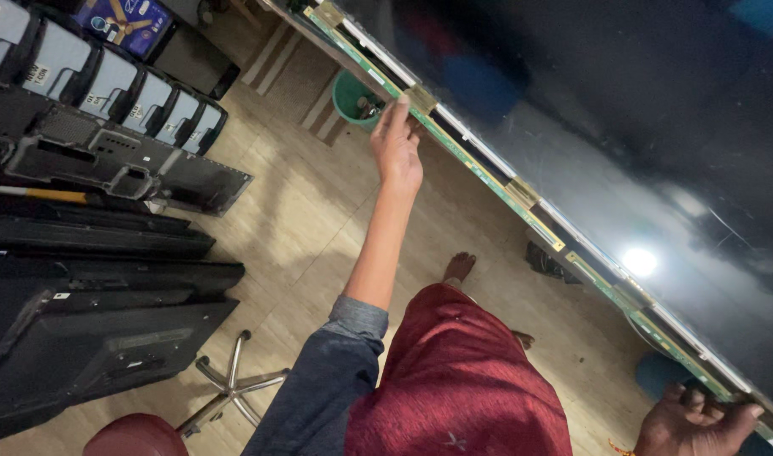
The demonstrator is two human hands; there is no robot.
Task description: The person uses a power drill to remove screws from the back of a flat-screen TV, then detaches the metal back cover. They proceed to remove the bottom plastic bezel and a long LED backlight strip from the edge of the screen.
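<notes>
Display panel [623,127] — large, dark, glossy, fills the right and far-right of the view, its long edge running diagonally from far centre to near right. Along that edge sits a thin green circuit strip [488,179] with gold-coloured flex tabs [522,193] spaced along it. Left hand [397,143] is stretched out to the far part of the edge, fingers curled onto the strip just beside one of the tabs, gripping the panel's rim. Right hand [697,419] is at the near right corner, fingers wrapped up over the same edge, closed on it. Both hands hold the panel well apart from each other. A bright lamp reflection [639,261] shows on the glass between them. Below the edge: tiled floor [302,228], a green bucket [355,99] near the left hand, a bare foot [459,267]. Person wears a blue sleeve [323,384] and a red garment [462,380]. Left side — a stack of black TV back covers [99,295] and a row of small grey-faced units [108,80] on the floor. Near left, a stool's chrome star base [232,384] and its red seat [137,435].
</notes>
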